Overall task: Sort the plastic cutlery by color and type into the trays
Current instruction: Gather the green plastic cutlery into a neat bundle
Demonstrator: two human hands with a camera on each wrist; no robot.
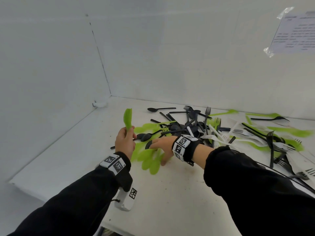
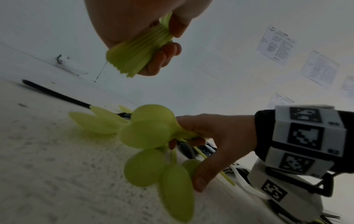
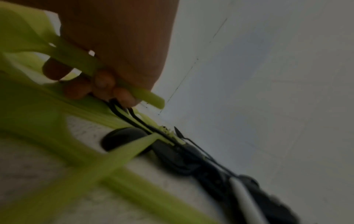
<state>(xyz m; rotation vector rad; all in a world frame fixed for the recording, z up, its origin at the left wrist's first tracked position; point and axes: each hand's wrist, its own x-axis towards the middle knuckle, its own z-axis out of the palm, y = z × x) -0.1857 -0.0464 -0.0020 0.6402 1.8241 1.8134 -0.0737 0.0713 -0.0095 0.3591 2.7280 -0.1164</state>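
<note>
My left hand [image 1: 125,140] grips a stack of green spoons [image 1: 128,119] by the handles, bowls pointing up; the handle ends [image 2: 134,56] stick out below its curled fingers [image 2: 164,57]. My right hand [image 1: 161,147] reaches low over the table and pinches the handles of several green spoons [image 2: 151,136], their bowls [image 1: 150,160] fanned out on the surface. The right wrist view shows a green handle [image 3: 80,59] held under the curled fingers [image 3: 103,81]. Behind lies a mixed pile of black, green and white cutlery [image 1: 213,132].
The white table [image 1: 179,193] meets white walls at the back and left, with a corner [image 1: 110,95]. Black spoons [image 1: 144,136] lie between my hands. A paper sheet [image 1: 296,31] is taped on the right wall. No trays are visible.
</note>
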